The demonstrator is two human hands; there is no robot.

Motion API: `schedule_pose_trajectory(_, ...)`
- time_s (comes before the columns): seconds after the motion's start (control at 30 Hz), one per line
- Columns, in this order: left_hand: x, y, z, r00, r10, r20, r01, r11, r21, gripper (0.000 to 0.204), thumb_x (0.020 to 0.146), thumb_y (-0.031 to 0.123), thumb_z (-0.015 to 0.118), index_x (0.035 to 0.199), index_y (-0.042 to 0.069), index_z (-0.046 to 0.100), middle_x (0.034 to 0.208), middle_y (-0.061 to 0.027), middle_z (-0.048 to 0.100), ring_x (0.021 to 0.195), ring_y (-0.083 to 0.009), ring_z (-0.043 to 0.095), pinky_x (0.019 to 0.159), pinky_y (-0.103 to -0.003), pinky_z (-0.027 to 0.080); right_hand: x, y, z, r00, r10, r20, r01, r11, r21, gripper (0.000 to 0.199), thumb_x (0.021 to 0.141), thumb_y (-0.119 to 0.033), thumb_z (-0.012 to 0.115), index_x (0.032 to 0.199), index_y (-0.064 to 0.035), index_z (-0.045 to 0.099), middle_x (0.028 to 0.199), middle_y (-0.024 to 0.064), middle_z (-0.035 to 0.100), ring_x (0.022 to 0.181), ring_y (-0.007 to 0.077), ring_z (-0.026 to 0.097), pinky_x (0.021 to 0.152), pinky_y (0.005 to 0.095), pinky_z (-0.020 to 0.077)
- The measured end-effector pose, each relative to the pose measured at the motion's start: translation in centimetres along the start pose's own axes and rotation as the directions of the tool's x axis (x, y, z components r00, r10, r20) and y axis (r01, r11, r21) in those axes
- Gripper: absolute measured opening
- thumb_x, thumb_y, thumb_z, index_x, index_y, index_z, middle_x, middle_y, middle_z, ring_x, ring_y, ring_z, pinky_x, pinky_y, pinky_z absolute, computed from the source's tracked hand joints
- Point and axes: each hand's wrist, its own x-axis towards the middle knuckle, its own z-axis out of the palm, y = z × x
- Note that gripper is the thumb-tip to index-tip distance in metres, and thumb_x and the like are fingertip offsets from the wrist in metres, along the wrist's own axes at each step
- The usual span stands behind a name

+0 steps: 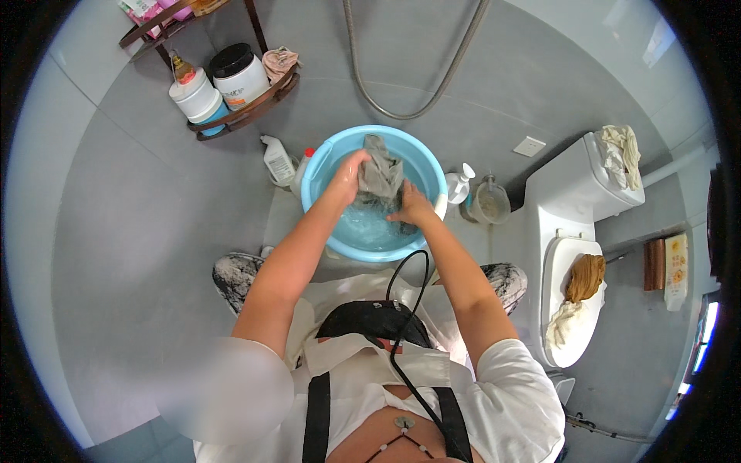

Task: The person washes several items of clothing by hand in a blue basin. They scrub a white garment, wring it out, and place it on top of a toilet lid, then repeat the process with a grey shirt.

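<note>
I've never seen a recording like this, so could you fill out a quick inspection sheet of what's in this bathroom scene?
Surface: grey tiled floor; the basin sits low in front of the person.
Job's things: blue basin holding water; wet grey cloth lifted above it.
Clutter: white bottles and a pump bottle beside the basin; corner shelf with jars; cloths on the toilet.
Hands: left hand and right hand both grip the cloth.
Cables: black cable on the person's chest; shower hose on the wall.
Surroundings: grey wall, white wall socket.
</note>
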Motion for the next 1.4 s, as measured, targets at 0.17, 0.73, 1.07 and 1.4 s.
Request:
schedule_pose_trajectory(0.17, -0.7, 5.0, 1.7, 0.981, 0.114, 0.157, -0.087, 0.982, -0.169, 0.022, 0.072, 0.020, 0.050, 0.086, 0.003, 0.053, 0.088, -0.0072, 0.057, 0.083, -0.0199, 0.054, 0.079, -0.033, 0.042, 1.7, 0.2, 2.0, 0.984, 0.118, 0.134, -0.113, 0.992, -0.050, 0.063, 0.064, -0.034, 0.067, 0.117, -0.0063, 0.046, 0.125, 0.0217, 0.036, 0.115, 0.0347, 0.038, 0.094, 0.0399, 0.0340)
schedule_pose_trajectory(0.73, 2.4, -0.9, -6.1, 0.974, 0.227, 0.020, -0.117, 0.425, 0.898, 0.033, 0.077, 0.022, 0.050, 0.101, 0.000, 0.052, 0.093, -0.0126, 0.057, 0.090, -0.0263, 0.053, 0.079, -0.035, 0.040, 0.2, -1.5, -9.0, 0.984, -0.147, -0.102, 0.057, -0.281, 0.958, 0.017, 0.082, -0.019, 0.041, 0.091, -0.0066, 0.048, 0.094, 0.0049, 0.054, 0.091, 0.0193, 0.052, 0.085, 0.0373, 0.0395)
schedule_pose_trajectory(1.07, -0.9, -4.1, -7.1, 0.871, 0.426, 0.244, -0.199, -0.148, 0.969, 0.068, 0.064, 0.016, 0.067, 0.122, 0.004, 0.034, 0.133, -0.0187, 0.021, 0.121, -0.0359, 0.025, 0.097, -0.044, 0.024, -0.5, -5.7, -18.8, 0.850, -0.405, -0.337, -0.037, -0.684, 0.729, 0.021, 0.084, -0.018, 0.038, 0.090, -0.0044, 0.052, 0.098, 0.0113, 0.057, 0.096, 0.0260, 0.053, 0.090, 0.0430, 0.0385)
schedule_pose_trajectory(1.4, -1.2, -7.1, -5.8, 0.892, 0.306, 0.332, -0.307, -0.129, 0.943, 0.045, 0.063, 0.029, 0.069, 0.102, 0.010, 0.057, 0.118, -0.0168, 0.040, 0.110, -0.0343, 0.036, 0.093, -0.043, 0.030, 2.9, -4.7, -12.4, 0.944, -0.315, -0.102, -0.157, -0.698, 0.699, 0.029, 0.087, -0.018, 0.035, 0.102, 0.0045, 0.047, 0.109, 0.0176, 0.052, 0.102, 0.0309, 0.050, 0.091, 0.0415, 0.0382)
